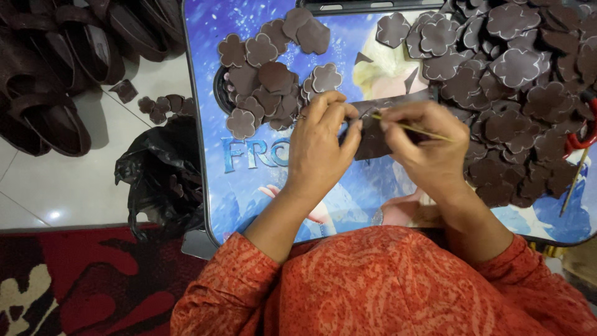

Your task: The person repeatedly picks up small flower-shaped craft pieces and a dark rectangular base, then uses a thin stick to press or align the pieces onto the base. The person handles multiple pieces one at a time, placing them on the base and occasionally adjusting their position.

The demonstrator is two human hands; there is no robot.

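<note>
Dark sandals lie on the pale tiles, a crumpled black plastic bag beside my glossy blue lap table. My left hand pinches a matte brown leather piece over the table's middle; my right hand grips a thin yellowish stick against it. Flower-shaped cutouts heap rightward.

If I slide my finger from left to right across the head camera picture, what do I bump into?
Dark brown sandals → black plastic bag → small pile of brown flower-shaped cutouts → left hand → right hand holding a thin stick → big pile of flower cutouts → red scissors handle.
</note>
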